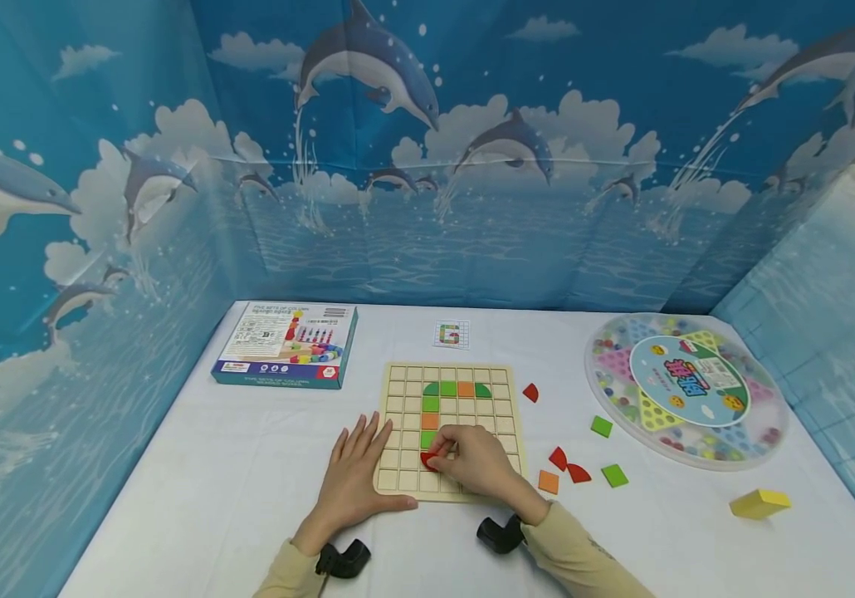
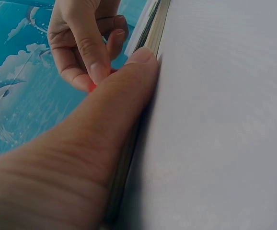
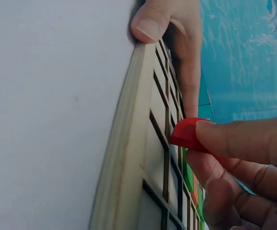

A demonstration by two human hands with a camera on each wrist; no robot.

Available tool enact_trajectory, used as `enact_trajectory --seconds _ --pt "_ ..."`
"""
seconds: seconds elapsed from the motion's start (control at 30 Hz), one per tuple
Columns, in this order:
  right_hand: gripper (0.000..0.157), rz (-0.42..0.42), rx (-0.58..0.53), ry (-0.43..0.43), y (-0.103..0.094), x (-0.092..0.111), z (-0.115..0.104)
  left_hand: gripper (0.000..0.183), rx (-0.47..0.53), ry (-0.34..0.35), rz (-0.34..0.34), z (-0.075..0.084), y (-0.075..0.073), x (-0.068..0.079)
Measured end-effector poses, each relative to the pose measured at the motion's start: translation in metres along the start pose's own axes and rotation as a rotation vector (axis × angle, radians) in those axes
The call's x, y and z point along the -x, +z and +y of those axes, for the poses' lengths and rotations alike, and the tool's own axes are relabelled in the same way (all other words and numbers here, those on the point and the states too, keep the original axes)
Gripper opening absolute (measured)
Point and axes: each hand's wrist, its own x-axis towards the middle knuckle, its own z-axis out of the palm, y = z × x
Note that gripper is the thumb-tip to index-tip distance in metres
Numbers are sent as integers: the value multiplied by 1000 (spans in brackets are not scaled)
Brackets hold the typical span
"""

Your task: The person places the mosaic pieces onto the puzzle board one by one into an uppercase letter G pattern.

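Note:
A wooden grid board lies on the white table, with green and orange squares and green quarter-round pieces set in its cells. Between thumb and fingertips my right hand pinches a red quarter-round piece, just below the lowest green square of the left column. My left hand rests at the board's left side with fingers spread and straight. Its thumb lies along the near edge of the board.
Right of the board lie loose red quarter-rounds, green squares and an orange square. A pattern card is behind the board, a game box back left. A round clear case and yellow block stand right.

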Motion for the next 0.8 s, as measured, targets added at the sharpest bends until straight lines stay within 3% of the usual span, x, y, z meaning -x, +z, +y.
enact_trajectory --seconds 0.57,0.8 --pt "11 2 80 -43 4 -3 -2 116 -14 -4 -12 0 -1 -1" --pt "21 -17 145 -39 4 -1 -5 117 -12 -4 -13 0 -1 0"
